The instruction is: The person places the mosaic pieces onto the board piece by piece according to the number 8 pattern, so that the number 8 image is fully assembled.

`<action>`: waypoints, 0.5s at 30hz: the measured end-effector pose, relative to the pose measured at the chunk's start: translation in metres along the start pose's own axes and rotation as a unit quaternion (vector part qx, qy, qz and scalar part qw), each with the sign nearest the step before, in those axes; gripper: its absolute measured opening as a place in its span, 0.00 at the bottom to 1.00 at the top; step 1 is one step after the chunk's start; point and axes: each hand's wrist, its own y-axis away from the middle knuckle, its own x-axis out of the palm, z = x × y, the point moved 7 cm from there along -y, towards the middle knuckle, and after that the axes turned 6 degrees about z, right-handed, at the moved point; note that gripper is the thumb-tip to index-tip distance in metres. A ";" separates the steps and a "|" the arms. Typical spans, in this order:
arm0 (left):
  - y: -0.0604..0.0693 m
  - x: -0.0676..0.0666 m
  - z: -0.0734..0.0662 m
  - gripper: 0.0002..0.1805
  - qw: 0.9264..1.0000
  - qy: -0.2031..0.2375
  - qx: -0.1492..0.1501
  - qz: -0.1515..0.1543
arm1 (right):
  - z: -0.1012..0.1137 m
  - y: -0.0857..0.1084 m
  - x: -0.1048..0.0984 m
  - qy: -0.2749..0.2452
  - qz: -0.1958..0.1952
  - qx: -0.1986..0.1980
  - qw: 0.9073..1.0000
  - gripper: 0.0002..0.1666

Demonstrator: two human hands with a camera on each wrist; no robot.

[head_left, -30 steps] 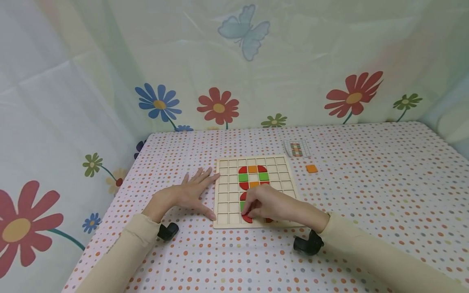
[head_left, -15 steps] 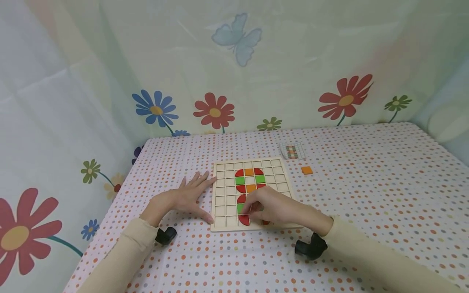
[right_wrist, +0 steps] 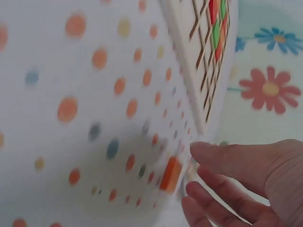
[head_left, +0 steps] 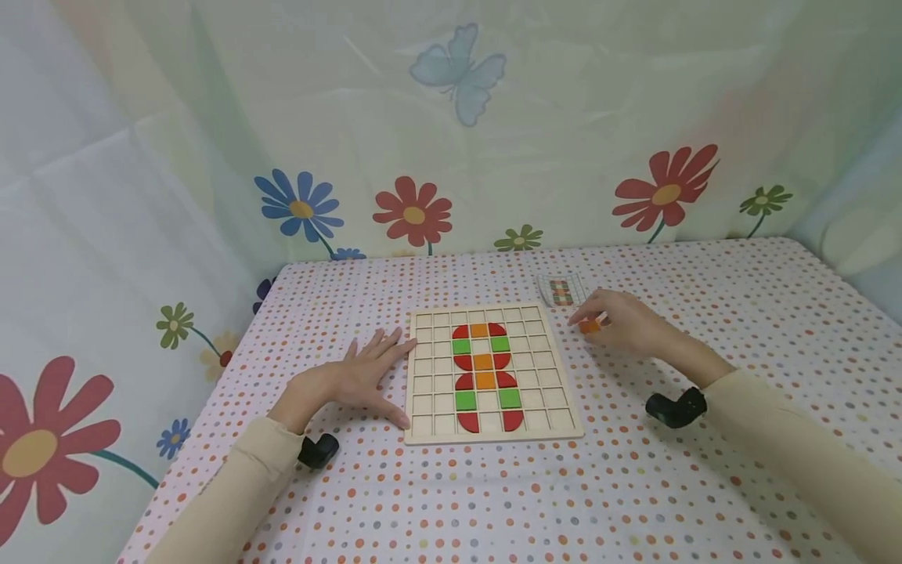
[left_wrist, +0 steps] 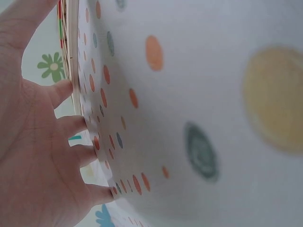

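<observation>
A square wooden grid board [head_left: 440, 360] lies on the table. Set in its cells are red quarter-round pieces [head_left: 468, 423], green square tiles [head_left: 466, 400] and orange square tiles [head_left: 485, 380], forming two stacked rings. My left hand [head_left: 359, 381] is spread flat at the board's left side, thumb and fingertips at its edge. To the right of the board, my right hand [head_left: 623, 325] reaches over a loose orange tile [head_left: 589, 326]. In the right wrist view this orange tile [right_wrist: 171, 174] sits on the cloth just beyond my bent fingers and thumb, with no clear grip on it.
A small printed card [head_left: 561, 291] with a coloured grid pattern lies behind the board, near my right fingertips. The table wears a dotted cloth [head_left: 423, 501]. A flowered curtain [head_left: 564, 117] hangs behind and to the left.
My right hand has left the red piece at the board's lower left and moved right and away to the loose orange tile. My left hand stays at the board's edge.
</observation>
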 end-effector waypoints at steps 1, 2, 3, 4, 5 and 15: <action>0.000 0.000 0.000 0.69 1.000 -0.001 -0.001 0.000 | -0.008 -0.001 -0.001 -0.003 0.006 0.007 1.000 0.15; 0.000 0.000 0.000 0.69 1.000 -0.002 -0.001 0.000 | -0.013 -0.002 -0.001 -0.007 0.013 0.014 1.000 0.17; 0.000 -0.001 0.000 0.69 1.000 -0.001 -0.001 0.000 | -0.018 -0.003 -0.001 -0.012 0.020 0.019 1.000 0.18; 0.000 -0.001 0.000 0.69 1.000 -0.001 -0.001 -0.001 | -0.021 -0.005 -0.001 -0.015 0.025 0.023 0.999 0.18; 0.001 -0.002 0.000 0.69 1.000 0.001 -0.001 -0.003 | -0.024 -0.006 0.000 -0.015 0.028 0.025 0.999 0.18; -0.001 -0.002 -0.001 0.70 1.000 -0.005 -0.011 0.000 | -0.042 -0.015 0.000 -0.005 0.028 0.074 0.997 0.16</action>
